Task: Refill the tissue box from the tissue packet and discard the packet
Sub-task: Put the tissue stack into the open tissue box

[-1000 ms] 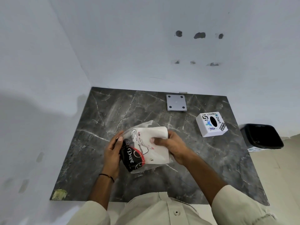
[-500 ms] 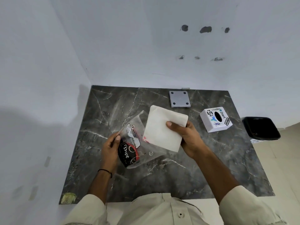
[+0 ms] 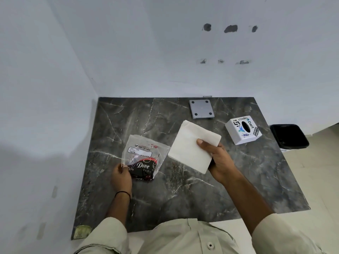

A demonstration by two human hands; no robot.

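From the head view, we are gripping the tissue stack in our right hand, fingers clamped, over the bench middle. Our left hand is pinching the tissue packet near the left edge. The tissue box is sitting by the right edge.

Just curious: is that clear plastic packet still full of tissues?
Empty: the clear plastic packet lies flat, and the white tissue stack is outside it, in the right hand.

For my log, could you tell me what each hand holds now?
Left hand: closed on the empty packet.
Right hand: closed on the tissue stack.
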